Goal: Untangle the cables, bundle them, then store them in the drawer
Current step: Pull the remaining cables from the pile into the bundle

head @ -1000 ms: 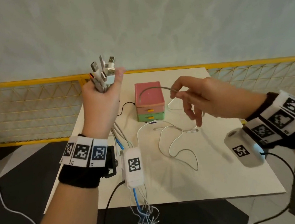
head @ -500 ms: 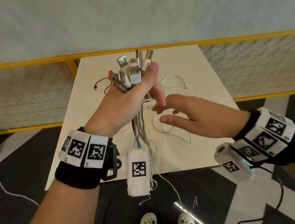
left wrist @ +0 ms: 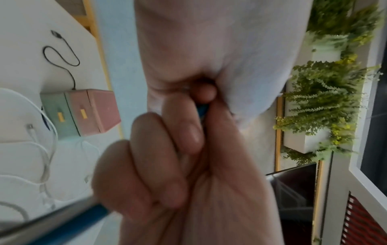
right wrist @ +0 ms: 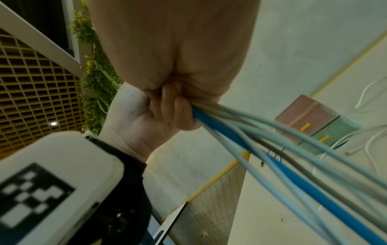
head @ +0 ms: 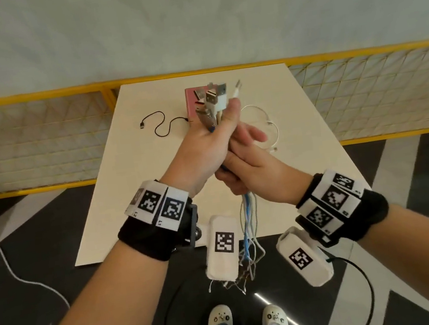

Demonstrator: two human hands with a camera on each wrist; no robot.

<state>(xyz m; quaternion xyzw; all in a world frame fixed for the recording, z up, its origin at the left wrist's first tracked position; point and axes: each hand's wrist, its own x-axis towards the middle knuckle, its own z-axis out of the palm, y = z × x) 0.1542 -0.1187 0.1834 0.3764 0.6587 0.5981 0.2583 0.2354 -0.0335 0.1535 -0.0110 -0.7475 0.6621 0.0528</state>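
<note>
a: centre of the head view: the left hand [head: 201,153] is raised over the cream rectangular tabletop [head: 130,201], fingers wrapped round a bundle of white, grey and blue cables [head: 247,221], with the metal usb plugs [head: 211,99] fanning out above the fist.

b: and the right hand [head: 250,168]?

a: just below and right of the left, touching it. its lower fingers are closed round the same bundle, while the upper fingers stretch loosely out toward the right of the frame. the loose cable ends hang off the table's near edge, at lower centre.

b: does a wrist camera confirm the grip?

a: the right wrist view shows the cords [right wrist: 293,157] coming out of the closed fist and sweeping to the lower right. the left wrist view shows curled fingers [left wrist: 167,140] pinched on a blue cord, though it is blurred.

b: where is the drawer?

a: the small pink-and-green drawer box with yellow handles [left wrist: 83,112] stands at the far middle of the table, mostly hidden behind the plugs in the head view. both drawers look closed.

b: anything else on the table?

a: a thin black cable [head: 161,123] snakes left of the box, upper centre-left; a coiled white cable [head: 269,127] lies right of the hands.
</note>
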